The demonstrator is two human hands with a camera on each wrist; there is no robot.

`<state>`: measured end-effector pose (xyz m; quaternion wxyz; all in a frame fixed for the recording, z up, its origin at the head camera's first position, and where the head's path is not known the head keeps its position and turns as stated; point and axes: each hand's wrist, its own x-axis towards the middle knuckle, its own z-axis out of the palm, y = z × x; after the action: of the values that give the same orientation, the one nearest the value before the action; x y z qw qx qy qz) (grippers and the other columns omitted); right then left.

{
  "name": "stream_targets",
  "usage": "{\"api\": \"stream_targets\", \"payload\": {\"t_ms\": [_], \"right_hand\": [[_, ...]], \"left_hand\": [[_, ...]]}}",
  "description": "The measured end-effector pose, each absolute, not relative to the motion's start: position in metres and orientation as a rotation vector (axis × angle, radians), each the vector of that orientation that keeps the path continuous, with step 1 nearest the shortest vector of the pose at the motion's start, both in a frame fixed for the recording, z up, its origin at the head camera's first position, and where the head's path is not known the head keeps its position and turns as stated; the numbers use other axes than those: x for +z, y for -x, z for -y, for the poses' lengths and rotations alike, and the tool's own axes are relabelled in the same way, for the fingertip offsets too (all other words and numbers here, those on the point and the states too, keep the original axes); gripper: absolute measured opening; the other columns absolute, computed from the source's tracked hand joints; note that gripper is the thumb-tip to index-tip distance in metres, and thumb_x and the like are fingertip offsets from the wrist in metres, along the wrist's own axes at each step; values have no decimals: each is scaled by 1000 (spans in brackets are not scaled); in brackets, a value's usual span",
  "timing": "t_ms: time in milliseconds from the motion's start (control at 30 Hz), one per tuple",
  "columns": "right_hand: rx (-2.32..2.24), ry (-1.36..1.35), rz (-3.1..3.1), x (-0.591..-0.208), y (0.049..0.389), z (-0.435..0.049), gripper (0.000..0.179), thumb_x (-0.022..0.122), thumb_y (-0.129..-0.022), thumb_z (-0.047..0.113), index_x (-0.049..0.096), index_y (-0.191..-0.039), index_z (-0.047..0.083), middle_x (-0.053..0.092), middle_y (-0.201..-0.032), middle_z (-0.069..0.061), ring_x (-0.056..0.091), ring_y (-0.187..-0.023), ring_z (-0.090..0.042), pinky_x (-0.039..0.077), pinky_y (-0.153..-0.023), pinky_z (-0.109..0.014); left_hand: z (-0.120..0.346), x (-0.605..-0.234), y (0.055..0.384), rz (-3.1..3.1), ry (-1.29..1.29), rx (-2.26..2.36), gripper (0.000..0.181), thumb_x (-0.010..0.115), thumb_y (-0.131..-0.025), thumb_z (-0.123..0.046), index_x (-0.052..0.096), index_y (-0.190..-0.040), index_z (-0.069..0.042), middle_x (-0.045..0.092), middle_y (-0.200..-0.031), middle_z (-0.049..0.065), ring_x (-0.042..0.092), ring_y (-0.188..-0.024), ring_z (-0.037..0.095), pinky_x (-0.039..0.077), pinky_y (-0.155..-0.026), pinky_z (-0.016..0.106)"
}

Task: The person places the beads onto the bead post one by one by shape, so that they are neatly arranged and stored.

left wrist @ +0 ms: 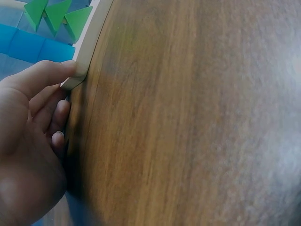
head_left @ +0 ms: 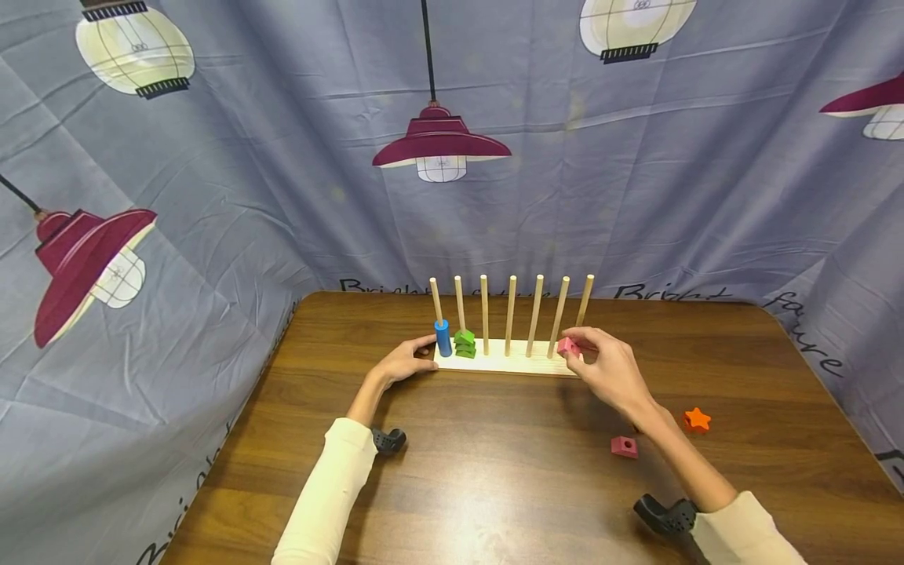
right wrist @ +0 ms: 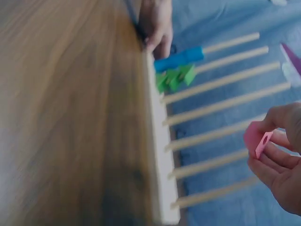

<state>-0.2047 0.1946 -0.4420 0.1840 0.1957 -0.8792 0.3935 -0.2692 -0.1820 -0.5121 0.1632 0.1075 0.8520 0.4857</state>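
Observation:
A pale wooden peg board (head_left: 508, 363) with several upright dowels stands toward the back of the table. My left hand (head_left: 401, 363) grips its left end, the thumb at the front edge and the fingers behind. Blue cylinders (left wrist: 33, 43) are stacked on the leftmost peg. Beside them, green triangular blocks (head_left: 464, 344) sit on the second peg; the other pegs carry nothing. Between thumb and fingers, my right hand (head_left: 613, 373) pinches a pink block (right wrist: 255, 139) with a hole through it. In the right wrist view, this block is near the upper part of the right-hand pegs, well above the base.
Another pink block (head_left: 624, 447) lies on the brown wooden table (head_left: 452, 471), near my right forearm. An orange star block (head_left: 697, 419) is farther right. Behind the table hangs a grey-blue curtain (head_left: 452, 227) printed with lamps.

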Motion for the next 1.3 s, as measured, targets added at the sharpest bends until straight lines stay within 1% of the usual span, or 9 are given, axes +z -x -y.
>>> {"api": "stream_targets", "payload": {"t_ms": [133, 233, 400, 567, 767, 900, 1000, 1200, 1300], "right_hand": [[1195, -632, 2448, -423, 211, -171, 22, 75, -85, 1, 73, -107, 2, 72, -97, -6, 68, -89, -21, 55, -79, -40], [1230, -657, 2402, -408, 216, -155, 21, 78, -85, 5, 73, -106, 5, 73, -95, -3, 68, -84, -18, 55, -76, -38], [1306, -668, 2314, -389, 226, -132, 25, 79, -83, 3, 72, -107, 3, 73, -92, -6, 71, -79, -20, 56, -72, -39], [1401, -662, 2234, -375, 236, -113, 29, 76, -83, 0, 71, -112, 0, 72, -94, -10, 72, -84, -25, 56, -75, -37], [1415, -669, 2164, -362, 245, -95, 25, 74, -84, 1, 72, -109, 2, 69, -104, -11, 69, -94, -26, 55, -83, -43], [1407, -604, 2158, -358, 252, -85, 24, 78, -84, 9, 73, -108, 6, 72, -107, -8, 68, -100, -24, 52, -82, -42], [1499, -556, 2168, -358, 256, -80, 26, 79, -85, 11, 72, -110, 6, 72, -110, -9, 66, -105, -24, 49, -81, -41], [1814, -472, 2155, -365, 261, -76, 29, 75, -89, 6, 68, -116, -1, 67, -114, -17, 59, -107, -33, 41, -85, -36], [1896, -430, 2141, -371, 263, -75, 30, 75, -89, 5, 67, -115, -4, 66, -111, -16, 56, -105, -32, 39, -84, -29]], "left_hand": [[183, -513, 269, -2461, -347, 1365, 70, 72, -88, -18, 45, -151, -5, 50, -140, 21, 46, -123, 33, 38, -104, 44], [183, -512, 268, -2467, -351, 1360, 69, 71, -88, -18, 45, -151, -6, 50, -140, 21, 47, -123, 33, 38, -103, 44], [183, -513, 269, -2440, -315, 1387, 69, 72, -88, -15, 44, -151, -5, 49, -142, 22, 45, -126, 35, 36, -106, 48], [183, -514, 270, -2431, -302, 1395, 69, 73, -87, -12, 45, -150, -5, 48, -143, 20, 46, -126, 33, 37, -105, 47], [182, -514, 271, -2439, -303, 1386, 69, 73, -87, -12, 45, -151, -6, 48, -144, 19, 46, -127, 32, 37, -106, 45], [182, -514, 271, -2449, -310, 1383, 70, 73, -86, -12, 45, -150, -5, 50, -141, 19, 46, -125, 32, 37, -105, 45], [183, -513, 270, -2440, -305, 1385, 70, 73, -86, -12, 45, -150, -5, 50, -141, 19, 46, -124, 32, 37, -104, 45], [183, -514, 272, -2432, -294, 1378, 71, 73, -86, -13, 44, -151, -5, 50, -139, 19, 46, -125, 31, 38, -104, 45], [183, -514, 272, -2429, -291, 1378, 71, 73, -87, -13, 44, -151, -5, 50, -139, 19, 45, -125, 31, 37, -104, 44]]}}
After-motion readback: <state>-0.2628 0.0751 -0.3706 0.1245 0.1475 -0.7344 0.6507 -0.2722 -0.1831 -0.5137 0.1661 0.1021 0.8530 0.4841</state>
